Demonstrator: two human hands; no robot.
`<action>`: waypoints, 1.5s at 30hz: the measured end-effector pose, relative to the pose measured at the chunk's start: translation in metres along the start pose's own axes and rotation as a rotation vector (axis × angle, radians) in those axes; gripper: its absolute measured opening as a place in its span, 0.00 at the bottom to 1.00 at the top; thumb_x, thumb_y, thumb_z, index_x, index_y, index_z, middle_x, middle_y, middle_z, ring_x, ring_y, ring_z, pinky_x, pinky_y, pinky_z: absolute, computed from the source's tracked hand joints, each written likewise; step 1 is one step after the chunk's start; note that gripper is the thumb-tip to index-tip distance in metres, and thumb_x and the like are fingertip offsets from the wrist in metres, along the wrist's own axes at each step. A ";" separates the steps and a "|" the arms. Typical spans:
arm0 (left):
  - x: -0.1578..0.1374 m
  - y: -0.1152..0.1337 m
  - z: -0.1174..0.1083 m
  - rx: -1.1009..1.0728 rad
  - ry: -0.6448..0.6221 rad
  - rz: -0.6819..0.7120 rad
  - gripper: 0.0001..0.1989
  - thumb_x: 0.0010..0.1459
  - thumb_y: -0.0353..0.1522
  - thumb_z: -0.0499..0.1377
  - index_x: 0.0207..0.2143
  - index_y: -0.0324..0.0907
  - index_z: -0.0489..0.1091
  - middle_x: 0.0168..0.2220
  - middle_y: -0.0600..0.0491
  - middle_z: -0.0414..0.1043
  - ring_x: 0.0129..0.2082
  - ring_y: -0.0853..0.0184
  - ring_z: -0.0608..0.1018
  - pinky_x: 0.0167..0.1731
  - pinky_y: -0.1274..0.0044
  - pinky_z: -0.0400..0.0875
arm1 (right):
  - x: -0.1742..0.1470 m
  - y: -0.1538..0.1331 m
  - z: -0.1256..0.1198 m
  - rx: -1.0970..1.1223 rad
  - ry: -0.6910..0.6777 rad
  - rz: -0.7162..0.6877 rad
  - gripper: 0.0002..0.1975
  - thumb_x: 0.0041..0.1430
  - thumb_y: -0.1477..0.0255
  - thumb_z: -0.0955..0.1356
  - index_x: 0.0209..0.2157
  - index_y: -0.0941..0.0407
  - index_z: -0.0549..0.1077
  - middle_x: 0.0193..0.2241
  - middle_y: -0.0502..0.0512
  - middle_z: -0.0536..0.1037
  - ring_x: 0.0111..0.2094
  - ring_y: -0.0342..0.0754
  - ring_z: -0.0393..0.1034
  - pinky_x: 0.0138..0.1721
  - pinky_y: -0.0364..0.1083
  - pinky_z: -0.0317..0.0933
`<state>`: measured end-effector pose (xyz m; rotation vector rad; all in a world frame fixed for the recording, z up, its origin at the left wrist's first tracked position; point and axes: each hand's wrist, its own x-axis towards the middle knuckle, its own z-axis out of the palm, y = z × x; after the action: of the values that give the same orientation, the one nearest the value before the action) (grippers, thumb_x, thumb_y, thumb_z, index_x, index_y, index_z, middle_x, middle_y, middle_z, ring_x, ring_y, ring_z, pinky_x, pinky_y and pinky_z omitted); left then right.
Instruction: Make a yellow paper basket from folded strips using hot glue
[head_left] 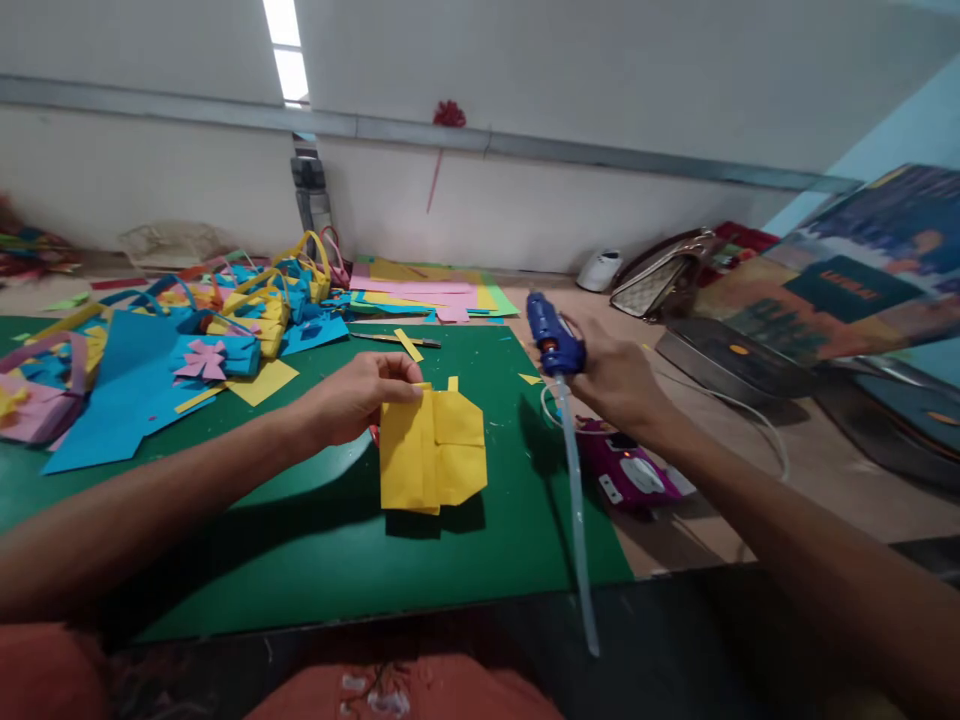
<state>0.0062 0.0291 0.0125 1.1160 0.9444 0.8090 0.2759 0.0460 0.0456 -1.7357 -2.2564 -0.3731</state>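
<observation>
A folded piece of yellow paper is pinched by its upper left edge in my left hand, held just above a green mat. Creases and a small tab show on its right half. My right hand grips a blue glue gun, raised at the mat's right edge with its nozzle pointing up and away from me. A long translucent glue stick hangs out of its back end. Something red shows partly behind the yellow paper, too hidden to name.
Small paper baskets and blue sheets crowd the left of the green mat. Scissors lie behind my left hand, before stacked coloured paper. A purple power strip with a white cable sits below my right hand.
</observation>
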 end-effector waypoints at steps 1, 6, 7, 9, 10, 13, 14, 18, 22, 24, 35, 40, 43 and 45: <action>0.000 0.003 -0.002 -0.002 -0.002 0.006 0.09 0.39 0.27 0.62 0.25 0.40 0.63 0.21 0.59 0.65 0.21 0.75 0.69 0.19 0.84 0.59 | 0.004 -0.001 0.005 -0.029 -0.062 0.003 0.29 0.53 0.69 0.65 0.56 0.61 0.57 0.38 0.65 0.76 0.37 0.59 0.71 0.33 0.50 0.60; -0.003 0.009 -0.003 0.003 -0.029 0.008 0.10 0.38 0.27 0.63 0.24 0.40 0.63 0.21 0.59 0.65 0.20 0.75 0.69 0.20 0.83 0.59 | 0.026 -0.007 0.032 -0.163 -0.343 -0.035 0.32 0.49 0.73 0.68 0.56 0.58 0.57 0.40 0.64 0.77 0.41 0.59 0.70 0.35 0.48 0.59; -0.003 0.009 -0.002 0.008 -0.039 0.003 0.10 0.38 0.28 0.63 0.24 0.40 0.63 0.21 0.59 0.64 0.20 0.75 0.69 0.20 0.83 0.59 | 0.031 -0.007 0.037 -0.164 -0.366 -0.050 0.32 0.48 0.75 0.68 0.56 0.58 0.58 0.42 0.65 0.76 0.43 0.59 0.69 0.37 0.48 0.59; -0.004 0.006 0.001 0.019 -0.057 0.002 0.10 0.37 0.28 0.63 0.24 0.40 0.63 0.21 0.59 0.64 0.20 0.75 0.69 0.20 0.83 0.59 | 0.040 -0.007 0.046 -0.163 -0.409 -0.059 0.33 0.47 0.76 0.70 0.55 0.58 0.59 0.46 0.65 0.73 0.47 0.59 0.66 0.42 0.50 0.59; -0.004 0.005 0.002 0.023 -0.062 0.006 0.10 0.37 0.28 0.63 0.24 0.40 0.63 0.21 0.60 0.64 0.21 0.75 0.69 0.20 0.83 0.58 | 0.045 -0.007 0.049 -0.159 -0.427 -0.058 0.30 0.48 0.75 0.70 0.55 0.58 0.60 0.48 0.64 0.72 0.48 0.57 0.66 0.44 0.52 0.59; -0.003 0.003 0.003 0.027 -0.068 0.015 0.10 0.37 0.28 0.63 0.24 0.39 0.63 0.22 0.59 0.64 0.21 0.75 0.68 0.20 0.83 0.58 | 0.054 -0.007 0.056 -0.127 -0.461 -0.040 0.20 0.54 0.70 0.67 0.49 0.57 0.66 0.47 0.59 0.71 0.47 0.53 0.66 0.47 0.56 0.58; -0.003 0.003 0.002 0.026 -0.073 0.015 0.10 0.37 0.28 0.63 0.24 0.39 0.63 0.22 0.59 0.64 0.21 0.76 0.68 0.20 0.83 0.58 | 0.055 -0.008 0.056 -0.110 -0.459 -0.031 0.18 0.53 0.71 0.68 0.47 0.57 0.68 0.45 0.59 0.72 0.46 0.54 0.66 0.47 0.58 0.57; -0.001 0.003 -0.001 0.017 -0.087 0.019 0.10 0.39 0.28 0.63 0.24 0.39 0.63 0.24 0.58 0.66 0.23 0.75 0.69 0.22 0.83 0.60 | 0.049 -0.020 0.044 -0.004 -0.370 0.015 0.14 0.47 0.78 0.68 0.39 0.58 0.72 0.41 0.63 0.74 0.48 0.61 0.64 0.48 0.60 0.50; -0.001 0.001 -0.002 0.005 -0.115 0.076 0.10 0.41 0.28 0.63 0.25 0.39 0.64 0.28 0.56 0.69 0.27 0.73 0.72 0.26 0.82 0.64 | 0.020 -0.044 0.025 0.260 -0.406 0.012 0.11 0.57 0.71 0.61 0.26 0.58 0.72 0.30 0.61 0.77 0.37 0.54 0.71 0.38 0.49 0.59; -0.003 0.001 -0.002 0.024 -0.149 0.119 0.09 0.43 0.28 0.63 0.26 0.39 0.64 0.29 0.55 0.70 0.29 0.72 0.73 0.29 0.81 0.65 | 0.001 -0.056 0.020 0.442 -0.520 -0.009 0.17 0.59 0.68 0.58 0.20 0.57 0.69 0.21 0.55 0.76 0.26 0.46 0.72 0.29 0.43 0.61; -0.010 -0.006 0.005 0.125 -0.251 0.165 0.07 0.47 0.30 0.63 0.29 0.38 0.67 0.33 0.52 0.71 0.33 0.70 0.73 0.36 0.78 0.65 | -0.036 -0.083 0.033 1.274 -0.501 0.375 0.07 0.47 0.75 0.67 0.25 0.56 0.62 0.15 0.42 0.65 0.17 0.37 0.61 0.18 0.37 0.56; -0.009 -0.010 0.009 0.098 -0.233 0.097 0.07 0.46 0.29 0.63 0.28 0.38 0.66 0.33 0.53 0.71 0.32 0.70 0.72 0.34 0.78 0.65 | -0.028 -0.088 0.039 1.470 -0.285 0.399 0.11 0.43 0.75 0.69 0.27 0.55 0.60 0.20 0.45 0.72 0.22 0.40 0.67 0.26 0.42 0.62; -0.008 -0.011 0.011 0.108 -0.210 0.057 0.07 0.45 0.29 0.62 0.27 0.39 0.66 0.30 0.54 0.70 0.30 0.70 0.72 0.32 0.79 0.65 | -0.024 -0.089 0.037 1.499 -0.197 0.380 0.12 0.45 0.76 0.67 0.30 0.55 0.59 0.26 0.50 0.77 0.25 0.41 0.70 0.31 0.44 0.64; -0.007 -0.013 0.011 0.103 -0.201 0.036 0.07 0.45 0.29 0.62 0.27 0.39 0.66 0.28 0.55 0.69 0.30 0.71 0.72 0.31 0.80 0.65 | -0.023 -0.090 0.035 1.487 -0.167 0.349 0.12 0.46 0.77 0.67 0.32 0.55 0.59 0.26 0.50 0.77 0.25 0.42 0.71 0.32 0.45 0.65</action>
<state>0.0143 0.0156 0.0036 1.2812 0.8062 0.6691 0.1923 0.0158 0.0017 -1.1625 -1.3830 1.2240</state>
